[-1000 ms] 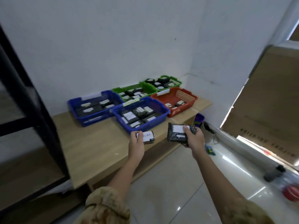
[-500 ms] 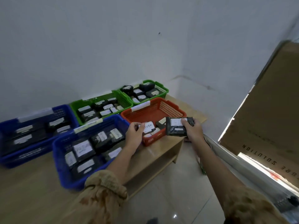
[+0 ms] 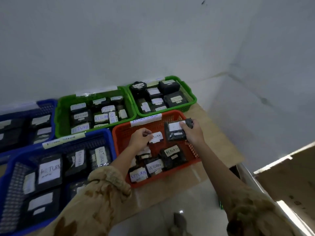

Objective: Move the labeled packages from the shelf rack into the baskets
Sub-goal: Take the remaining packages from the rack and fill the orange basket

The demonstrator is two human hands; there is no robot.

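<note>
Both hands are over the orange basket [image 3: 121,145], which stands on the wooden table [image 3: 215,133]. The left hand [image 3: 141,138] pinches a small package labelled RETURN [image 3: 156,137] by its edge. The right hand [image 3: 194,133] grips a larger black package [image 3: 174,133], fingers curled over its far end. Further labelled packages [image 3: 154,166] lie in the basket beneath.

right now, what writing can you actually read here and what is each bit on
"RETURN": small package pinched by the left hand, first letter hidden
"RETURN": three loose packages in the orange basket
"RETURN": big package in the near blue basket
"RETURN": front package in the left green basket
"RETURN OVER...", end blurred: tape strip on the orange basket's rim
Too blurred: black package gripped by the right hand; everything else
</note>
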